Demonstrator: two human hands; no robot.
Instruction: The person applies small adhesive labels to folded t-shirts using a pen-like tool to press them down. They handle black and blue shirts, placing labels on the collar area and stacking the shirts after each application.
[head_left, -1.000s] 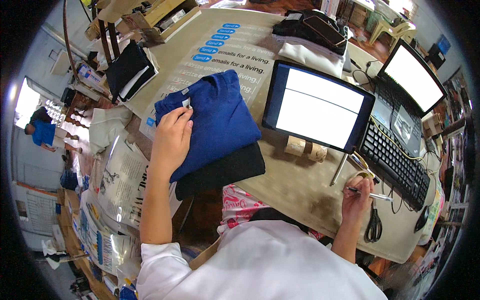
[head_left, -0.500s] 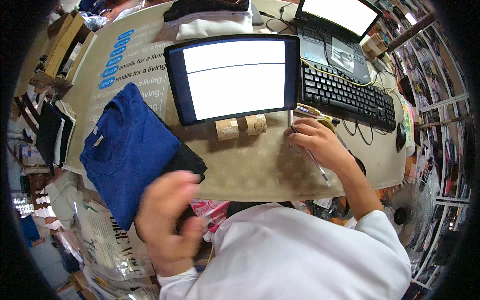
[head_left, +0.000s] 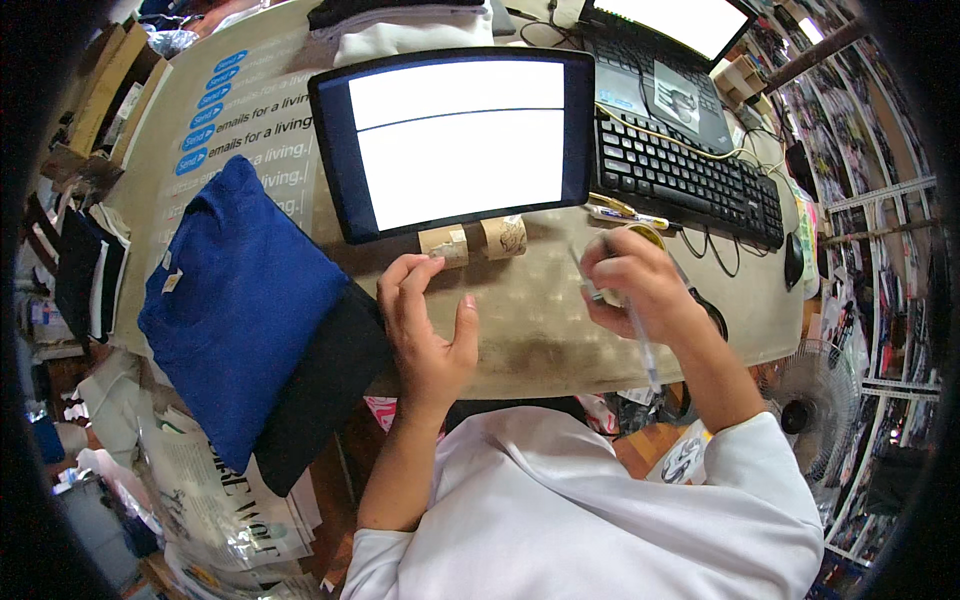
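Note:
My right hand (head_left: 640,285) is closed around a clear-barrelled pen (head_left: 648,355), whose long end slants down toward the table's near edge. Motion smears the fingers' tips, and a small greenish bit shows between them. My left hand (head_left: 430,330) holds nothing; its fingers are apart, over the table just below a brown cardboard tube (head_left: 443,245). A second tube (head_left: 504,238) lies beside the first, along the lower edge of a black-framed tablet (head_left: 460,150) with a bright screen. Left of my left hand lies a folded blue shirt (head_left: 250,290) on top of a black garment (head_left: 325,380).
A black keyboard (head_left: 690,180), a laptop (head_left: 660,90) and a mouse (head_left: 793,260) occupy the right side. Pens (head_left: 625,213) and a tape roll (head_left: 648,236) lie near my right hand. Folded clothes (head_left: 410,35) are stacked behind the tablet. A fan (head_left: 805,410) stands beyond the table's right edge.
My left hand has moved up and right, from over the shirts to below the tubes. My right hand has curled further around the pen. More of the black garment shows beneath the blue shirt.

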